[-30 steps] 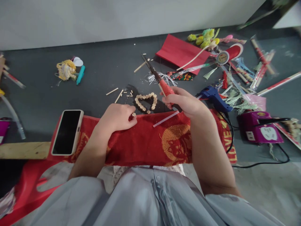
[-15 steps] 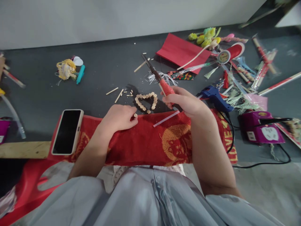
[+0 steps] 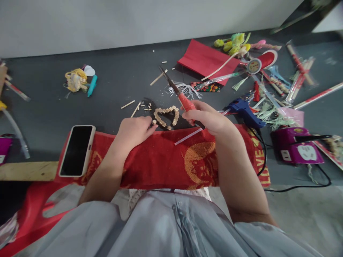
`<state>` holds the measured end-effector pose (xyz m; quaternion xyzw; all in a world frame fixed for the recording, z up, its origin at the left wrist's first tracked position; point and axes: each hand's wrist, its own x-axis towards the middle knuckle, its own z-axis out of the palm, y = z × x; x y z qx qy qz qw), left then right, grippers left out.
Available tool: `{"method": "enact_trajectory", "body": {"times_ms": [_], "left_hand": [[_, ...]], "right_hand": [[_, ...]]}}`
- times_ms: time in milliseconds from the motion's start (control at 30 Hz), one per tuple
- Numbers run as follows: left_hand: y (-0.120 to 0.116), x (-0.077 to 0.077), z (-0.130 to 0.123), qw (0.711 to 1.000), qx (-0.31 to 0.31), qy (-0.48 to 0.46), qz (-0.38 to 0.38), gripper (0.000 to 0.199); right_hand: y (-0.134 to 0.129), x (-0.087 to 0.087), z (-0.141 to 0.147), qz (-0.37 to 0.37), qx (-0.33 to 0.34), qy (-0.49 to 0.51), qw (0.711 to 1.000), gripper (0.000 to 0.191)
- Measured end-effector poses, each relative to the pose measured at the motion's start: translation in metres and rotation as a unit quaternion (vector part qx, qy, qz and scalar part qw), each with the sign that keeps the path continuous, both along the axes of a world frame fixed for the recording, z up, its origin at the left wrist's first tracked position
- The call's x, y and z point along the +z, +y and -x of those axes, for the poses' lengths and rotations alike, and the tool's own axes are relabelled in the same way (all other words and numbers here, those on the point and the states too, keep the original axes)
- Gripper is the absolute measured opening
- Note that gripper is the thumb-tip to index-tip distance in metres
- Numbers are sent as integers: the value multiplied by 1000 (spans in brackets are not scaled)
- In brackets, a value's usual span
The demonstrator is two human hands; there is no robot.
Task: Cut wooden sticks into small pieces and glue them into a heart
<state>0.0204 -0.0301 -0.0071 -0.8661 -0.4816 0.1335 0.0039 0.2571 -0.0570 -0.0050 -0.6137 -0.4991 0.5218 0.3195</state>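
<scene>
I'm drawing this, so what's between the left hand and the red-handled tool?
Between the left hand and red-handled tool, the head view shows a pale, bumpy heart, plus a small piece by that hand.

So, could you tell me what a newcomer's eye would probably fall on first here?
Probably the bright red towel, spread along the table's near edge under both forearms. Next might come the heart-shaped outline of small pale pieces, on the dark tabletop just beyond it, and the red-handled tool in the right hand.
</scene>
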Motion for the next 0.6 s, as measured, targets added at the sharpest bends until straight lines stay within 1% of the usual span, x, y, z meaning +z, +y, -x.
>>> {"method": "enact_trajectory", "body": {"times_ms": [133, 300, 433, 533, 600], "left_hand": [[1, 2, 0, 1000, 20, -11, -9, 43], [0, 4, 1, 996, 41, -55, -52, 44], [1, -2, 1, 991, 48, -101, -74, 44], [2, -7, 1, 988, 41, -126, -84, 45], [1, -8, 0, 986, 34, -135, -88, 46]], "right_hand": [[0, 0, 1, 7, -2, 5, 1000, 28], [0, -5, 2, 3, -1, 8, 1000, 27], [-1, -4, 5, 0, 7, 3, 1000, 28], [-2, -1, 8, -1, 16, -1, 1000, 29], [-3, 0, 11, -5, 24, -10, 1000, 29]]}}
